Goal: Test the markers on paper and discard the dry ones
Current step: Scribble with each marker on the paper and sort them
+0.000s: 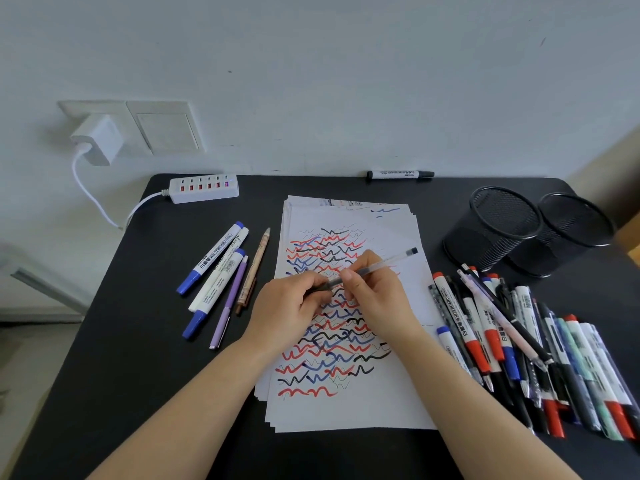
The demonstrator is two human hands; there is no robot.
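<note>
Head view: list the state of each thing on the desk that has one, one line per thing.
Clear pen: held over the paper by both hands, left hand on its dark end, right hand on the barrel.
Paper stack: top sheet covered in red, blue and black squiggles.
Mesh cups: upright, nothing visible inside.
Black marker: capped, lying by the wall.
Charger: plugged in.

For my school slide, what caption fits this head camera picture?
Both hands hold a clear black-ink pen over white scribbled paper.

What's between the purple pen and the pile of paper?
In the head view, a tan pen lies between the purple pen and the paper stack; the rest is bare black table.
</note>
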